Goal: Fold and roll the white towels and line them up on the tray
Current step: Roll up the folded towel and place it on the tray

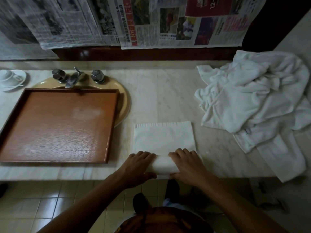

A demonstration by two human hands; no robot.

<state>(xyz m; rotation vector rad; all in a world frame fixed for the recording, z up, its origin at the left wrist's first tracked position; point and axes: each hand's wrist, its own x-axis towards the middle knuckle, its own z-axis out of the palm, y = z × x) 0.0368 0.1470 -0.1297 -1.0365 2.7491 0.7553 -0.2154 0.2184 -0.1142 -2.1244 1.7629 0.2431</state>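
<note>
A wooden tray [58, 125] lies across the left side of a marble counter [168, 98], its reddish-brown floor showing from rim to rim under a pale patch of glare. Its far edge and right corner cover most of an oval, cream-coloured basin [125, 100], and a chrome faucet [74, 78] with two faceted knobs stands just behind. At far left a white cup [6, 75] sits on a saucer [16, 83]; whether it holds anything cannot be told.

The folded towel [164, 137] lies at the counter's near edge, just right of the tray and apart from it. It is white and squared off, with a short fringe along its far edge. Its near end is wound into a tight roll that lies crosswise, while the flat remainder stretches away toward the wall.

A heap of white towels [252, 98] lies crumpled at the right end of the counter, one strip hanging over the front edge.

Both bare forearms reach in from below. The left hand [138, 167] grips the roll's left end and the right hand [186, 165] its right end. On each hand the fingers curl over the top of the roll and the thumb is tucked against its near side, with a stretch of roll showing between the hands.

Newspaper sheets [168, 22] hang on the wall behind, above a tiled floor [50, 207].
</note>
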